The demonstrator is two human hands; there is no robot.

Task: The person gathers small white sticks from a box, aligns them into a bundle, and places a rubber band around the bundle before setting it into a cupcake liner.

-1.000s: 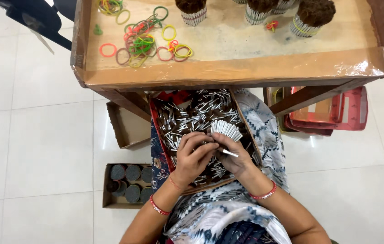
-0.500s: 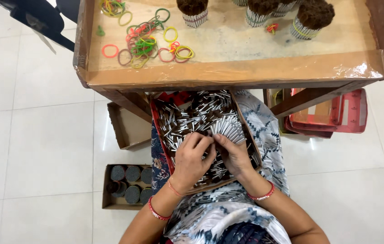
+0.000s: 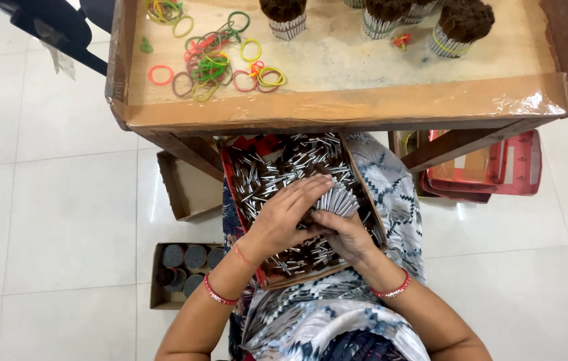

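Head view shows us seated with a shallow box (image 3: 234,175) on our lap, heaped with loose small silver-grey sticks (image 3: 277,175). Our right hand (image 3: 344,237) is closed around a fanned bunch of those sticks (image 3: 339,198), which stands just above the heap near the right side of the box. Our left hand (image 3: 284,215) lies flat over the bunch with its fingers stretched out, pressing against it; whether it pinches any stick of its own we cannot tell.

Farther off, on the wooden tray table (image 3: 337,107), three finished bundles with dark brown tops (image 3: 282,12) stand along the far edge, each bound round its middle. Coloured rubber bands (image 3: 210,57) lie scattered on the left part of the tray. Down on the floor to the left, a small carton (image 3: 158,299) holds more round dark bundles, and an open cardboard box (image 3: 187,184) sits beside it.

We judge the work to be well in hand yet far from done: several bundles are made, one bunch is being gathered and is not yet bound, and the lap box remains nearly full.
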